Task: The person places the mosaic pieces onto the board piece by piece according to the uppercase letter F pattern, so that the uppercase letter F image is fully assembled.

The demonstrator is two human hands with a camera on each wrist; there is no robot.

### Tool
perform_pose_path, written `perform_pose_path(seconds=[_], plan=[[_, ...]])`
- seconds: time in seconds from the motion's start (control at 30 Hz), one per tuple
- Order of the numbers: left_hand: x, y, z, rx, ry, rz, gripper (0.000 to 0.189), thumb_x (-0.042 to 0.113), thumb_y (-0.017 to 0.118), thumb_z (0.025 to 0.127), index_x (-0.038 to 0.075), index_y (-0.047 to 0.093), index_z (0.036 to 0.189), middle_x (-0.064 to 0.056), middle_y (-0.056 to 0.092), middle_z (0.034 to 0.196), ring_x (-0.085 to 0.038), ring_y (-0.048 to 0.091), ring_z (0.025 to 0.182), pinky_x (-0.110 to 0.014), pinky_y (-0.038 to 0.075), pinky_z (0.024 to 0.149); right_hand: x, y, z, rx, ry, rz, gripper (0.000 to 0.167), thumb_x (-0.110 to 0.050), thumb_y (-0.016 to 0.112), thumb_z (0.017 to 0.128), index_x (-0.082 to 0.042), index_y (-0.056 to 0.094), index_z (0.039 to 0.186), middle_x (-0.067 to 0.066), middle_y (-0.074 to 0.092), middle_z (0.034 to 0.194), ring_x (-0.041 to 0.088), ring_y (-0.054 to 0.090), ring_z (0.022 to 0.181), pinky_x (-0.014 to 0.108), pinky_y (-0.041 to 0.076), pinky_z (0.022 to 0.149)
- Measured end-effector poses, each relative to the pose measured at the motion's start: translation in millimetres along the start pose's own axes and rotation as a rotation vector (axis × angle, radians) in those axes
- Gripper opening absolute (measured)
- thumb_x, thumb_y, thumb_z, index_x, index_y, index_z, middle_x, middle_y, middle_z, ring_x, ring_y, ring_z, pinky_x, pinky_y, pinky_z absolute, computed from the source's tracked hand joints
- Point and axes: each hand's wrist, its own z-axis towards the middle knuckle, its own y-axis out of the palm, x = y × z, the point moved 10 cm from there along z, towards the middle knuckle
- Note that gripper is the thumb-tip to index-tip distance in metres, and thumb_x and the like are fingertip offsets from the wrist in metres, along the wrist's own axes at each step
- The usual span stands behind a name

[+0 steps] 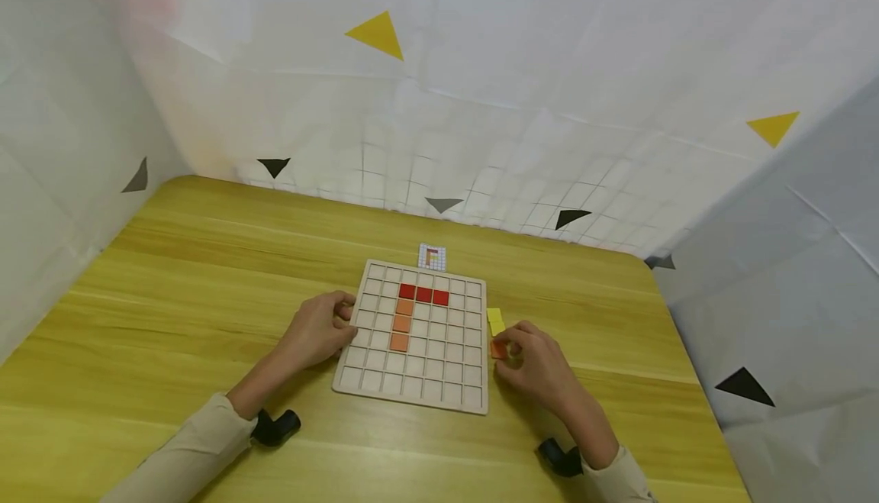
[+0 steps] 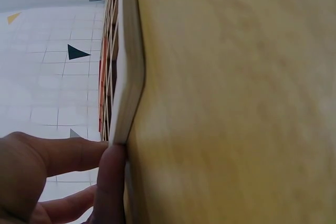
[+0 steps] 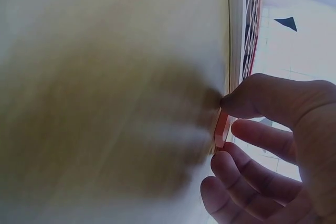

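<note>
A pale wooden grid board (image 1: pixel 439 388) lies on the table, with a row of red tiles (image 1: pixel 424 295) and a column of orange tiles (image 1: pixel 401 324) set in its squares. My left hand (image 1: pixel 319 331) holds the board's left edge, thumb and index finger at the rim in the left wrist view. Just past the right edge, my right hand (image 1: pixel 539 365) pinches a loose orange tile (image 3: pixel 221 129) between thumb and fingers, low at the table surface. Yellow tiles (image 1: pixel 495 320) lie right beyond those fingertips, beside the board.
A small pattern card (image 1: pixel 432 257) sits at the board's far edge, printed with a coloured figure on a grid. White sheets (image 1: pixel 481 106) with triangle marks wall in the wooden table (image 1: pixel 206 259) at the back and sides. Black wrist mounts (image 1: pixel 276 428) hang under both forearms.
</note>
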Motion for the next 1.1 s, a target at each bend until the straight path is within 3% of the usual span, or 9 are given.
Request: perform_pose_path(seconds=[0.6, 1.1], plan=[[1.9, -0.4, -1.4, -0.003, -0.010, -0.024, 0.046, 0.000, 0.070, 0.084, -0.009, 0.058, 0.127, -0.014, 0.065, 0.100, -0.019, 0.066, 0.079, -0.029, 0.055, 0.053, -5, -1, 6.5, 0.022, -0.038, 0.074, 0.026, 0.001, 0.082, 0.069, -0.008, 0.072, 0.090, -0.002, 0.056, 0.080, 0.010, 0.053, 0.067, 0.024, 0.048, 0.057], [0.5, -0.2, -1.0, -0.001, -0.007, -0.026, 0.045, -0.001, 0.069, 0.084, -0.008, 0.059, 0.127, -0.013, 0.065, 0.099, -0.017, 0.065, 0.076, -0.029, 0.054, 0.050, -28, 0, 14.6, 0.038, -0.070, 0.140, 0.023, -0.004, 0.082, 0.074, -0.008, 0.072, 0.094, 0.000, 0.055, 0.082, 0.016, 0.054, 0.069, 0.023, 0.049, 0.057]])
